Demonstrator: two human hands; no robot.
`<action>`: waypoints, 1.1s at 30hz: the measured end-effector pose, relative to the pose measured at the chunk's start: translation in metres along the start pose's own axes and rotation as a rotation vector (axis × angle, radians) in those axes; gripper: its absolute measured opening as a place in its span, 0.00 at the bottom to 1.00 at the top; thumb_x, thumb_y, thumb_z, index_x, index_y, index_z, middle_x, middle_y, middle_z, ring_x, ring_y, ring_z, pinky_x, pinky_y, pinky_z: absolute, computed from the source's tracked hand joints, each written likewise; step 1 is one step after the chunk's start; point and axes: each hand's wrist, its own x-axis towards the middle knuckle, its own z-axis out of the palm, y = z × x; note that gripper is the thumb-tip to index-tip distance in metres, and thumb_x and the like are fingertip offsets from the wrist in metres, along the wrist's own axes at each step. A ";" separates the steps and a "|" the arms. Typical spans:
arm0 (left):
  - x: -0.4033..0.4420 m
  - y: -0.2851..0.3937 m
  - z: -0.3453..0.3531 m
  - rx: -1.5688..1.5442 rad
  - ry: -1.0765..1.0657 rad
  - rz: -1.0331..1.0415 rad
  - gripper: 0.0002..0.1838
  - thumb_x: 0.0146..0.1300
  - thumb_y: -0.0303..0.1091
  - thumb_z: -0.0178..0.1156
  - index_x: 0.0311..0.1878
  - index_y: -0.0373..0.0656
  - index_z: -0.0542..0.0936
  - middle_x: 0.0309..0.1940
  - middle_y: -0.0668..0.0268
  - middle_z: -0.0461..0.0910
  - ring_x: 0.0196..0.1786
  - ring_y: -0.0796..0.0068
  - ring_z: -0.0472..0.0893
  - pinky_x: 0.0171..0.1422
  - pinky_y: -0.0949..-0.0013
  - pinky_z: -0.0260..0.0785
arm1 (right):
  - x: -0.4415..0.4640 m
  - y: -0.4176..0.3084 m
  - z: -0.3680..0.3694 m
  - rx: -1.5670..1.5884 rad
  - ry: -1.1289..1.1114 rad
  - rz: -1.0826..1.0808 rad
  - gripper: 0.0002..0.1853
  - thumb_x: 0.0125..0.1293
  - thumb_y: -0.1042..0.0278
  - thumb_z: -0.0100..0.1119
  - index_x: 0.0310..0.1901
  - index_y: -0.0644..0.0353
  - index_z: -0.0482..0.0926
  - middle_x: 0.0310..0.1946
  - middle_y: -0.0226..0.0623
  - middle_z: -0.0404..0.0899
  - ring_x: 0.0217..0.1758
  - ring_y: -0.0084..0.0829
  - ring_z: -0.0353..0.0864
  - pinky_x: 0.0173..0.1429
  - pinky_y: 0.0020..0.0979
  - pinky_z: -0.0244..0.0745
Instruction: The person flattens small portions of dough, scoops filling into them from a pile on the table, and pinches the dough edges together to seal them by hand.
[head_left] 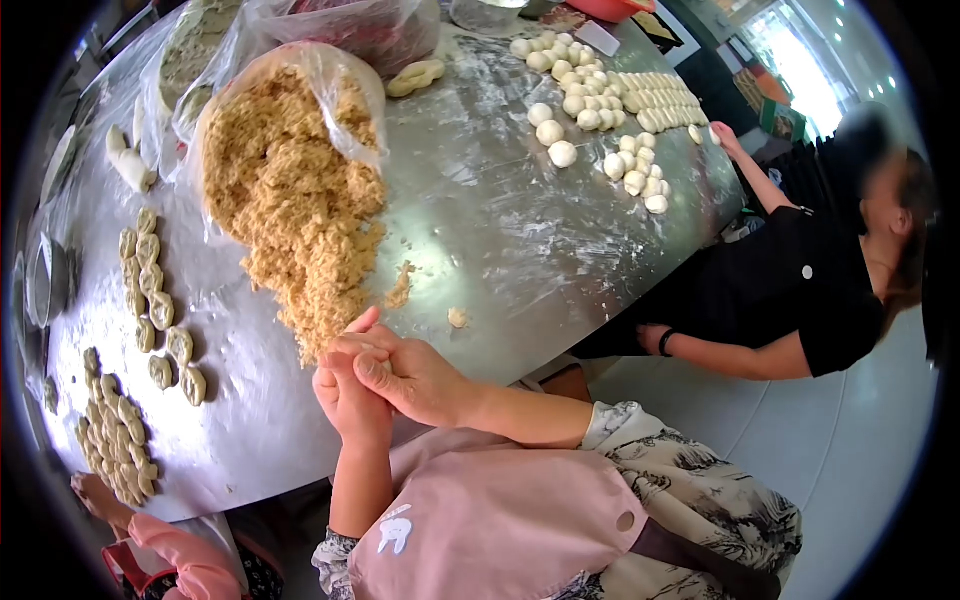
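My left hand [352, 402] and my right hand [425, 380] are clasped together over the near edge of the metal table [480, 230]. Their fingers are closed against each other, and whatever lies between the palms is hidden. Right beyond them spreads a heap of crumbly, orange-brown filling [300, 215], spilling out of a clear plastic bag [345, 90]. A small clump of filling [400, 285] and a little dough-coloured scrap [458, 317] lie loose just past my fingers.
To the left stand rows of greenish shaped dough pieces [150, 280] and a tighter cluster [118, 440]. White dough balls [580, 85] and rows of pale pieces [660, 100] sit at the far right. A co-worker in black [760, 270] reaches there; another person's pink sleeve [185, 555] shows lower left.
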 end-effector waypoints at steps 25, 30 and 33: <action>-0.007 0.020 0.013 -0.241 0.090 -0.415 0.14 0.75 0.39 0.47 0.57 0.44 0.71 0.52 0.66 0.76 0.54 0.73 0.76 0.60 0.67 0.65 | 0.046 0.051 -0.306 -1.204 0.745 0.525 0.34 0.63 0.44 0.59 0.53 0.70 0.66 0.50 0.56 0.75 0.53 0.53 0.78 0.55 0.46 0.74; -0.011 0.028 0.008 -0.275 0.115 -0.448 0.13 0.75 0.39 0.48 0.55 0.43 0.73 0.50 0.66 0.77 0.53 0.73 0.77 0.57 0.68 0.67 | 0.032 0.034 -0.276 -1.197 0.840 0.350 0.35 0.62 0.48 0.62 0.59 0.69 0.64 0.58 0.56 0.67 0.59 0.53 0.73 0.59 0.46 0.71; -0.016 0.034 -0.021 -0.215 0.269 -0.350 0.13 0.75 0.38 0.48 0.54 0.42 0.74 0.49 0.66 0.77 0.52 0.73 0.77 0.55 0.69 0.68 | 0.009 0.046 -0.241 -1.116 0.995 0.057 0.34 0.61 0.54 0.64 0.60 0.68 0.63 0.58 0.55 0.66 0.59 0.52 0.71 0.60 0.46 0.70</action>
